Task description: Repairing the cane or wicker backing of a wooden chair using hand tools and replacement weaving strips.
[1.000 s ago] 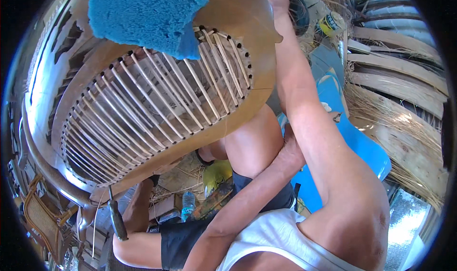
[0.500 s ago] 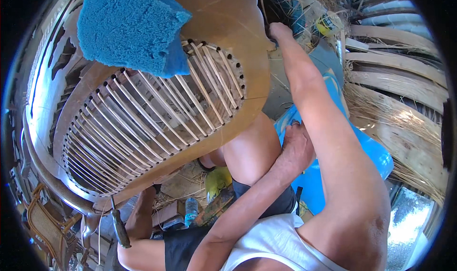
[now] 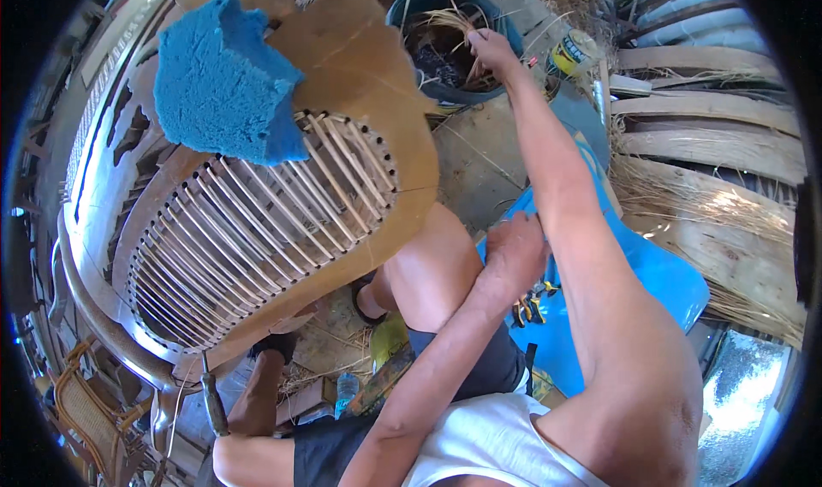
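Note:
My right hand [image 3: 493,52] is closed on a bunch of cane strands [image 3: 452,20] at the dark round tub [image 3: 505,16]; the strands fan out over its rim. My left hand [image 3: 517,249] is curled beside my right forearm, above the blue plastic seat [image 3: 655,273]; what it holds, if anything, is hidden. Pliers with yellow and black handles [image 3: 535,305] lie on the seat just below it. In front of me leans a curved wooden frame [image 3: 411,153] with pale cane strips [image 3: 257,222] strung across its oval opening. A blue sponge block [image 3: 223,80] rests on the frame.
A screwdriver-like tool [image 3: 213,401] sticks out of the frame's lower end. A yellow can [image 3: 569,57] stands right of the tub. Curved wooden slats [image 3: 711,153] with loose fibres line the right. A plastic bottle [image 3: 346,391] and a woven cane chair [image 3: 86,406] are lower left.
My right hand has come up with a bunch of cane strands, and more of the tub shows. The left hand has shifted slightly, uncovering the pliers. The frame and sponge appear further left.

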The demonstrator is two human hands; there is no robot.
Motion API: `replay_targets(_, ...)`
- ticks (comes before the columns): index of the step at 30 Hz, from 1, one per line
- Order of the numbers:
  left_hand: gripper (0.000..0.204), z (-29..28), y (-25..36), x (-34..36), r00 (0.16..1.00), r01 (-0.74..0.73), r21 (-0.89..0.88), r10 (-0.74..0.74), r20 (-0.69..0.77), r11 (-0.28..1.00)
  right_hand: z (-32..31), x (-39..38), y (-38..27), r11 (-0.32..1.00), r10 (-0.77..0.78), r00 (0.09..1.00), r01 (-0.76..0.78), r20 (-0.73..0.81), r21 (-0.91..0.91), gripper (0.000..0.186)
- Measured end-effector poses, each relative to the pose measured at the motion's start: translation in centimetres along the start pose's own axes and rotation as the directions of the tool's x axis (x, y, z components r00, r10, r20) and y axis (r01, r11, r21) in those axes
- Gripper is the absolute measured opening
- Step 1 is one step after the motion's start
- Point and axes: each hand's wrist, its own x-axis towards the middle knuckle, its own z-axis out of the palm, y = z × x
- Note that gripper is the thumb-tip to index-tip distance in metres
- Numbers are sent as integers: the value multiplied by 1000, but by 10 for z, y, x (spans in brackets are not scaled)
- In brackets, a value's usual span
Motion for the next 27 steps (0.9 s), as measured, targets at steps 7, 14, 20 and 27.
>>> replay_targets(7, 44, -6, -20, 9, 967, 3, -280, -74, -244, 960, -52, -116, -35, 892, -106, 991, 60, 78, 448, 29)
replay_targets(14, 67, -17, -41, 42, 842, -198, -875, -380, -383, 442, -65, -203, 10, 817, -161, 978, 56, 132, 574, 36)
replay_targets(20, 79, -47, -29, 34, 835, -273, -933, -425, -350, 233, -59, -242, -1, 911, -280, 934, 186, 220, 367, 34)
replay_targets(27, 21, -36, -62, 68, 832, -258, -963, -488, -264, 81, -65, -270, 18, 915, -391, 898, 356, 201, 189, 42)
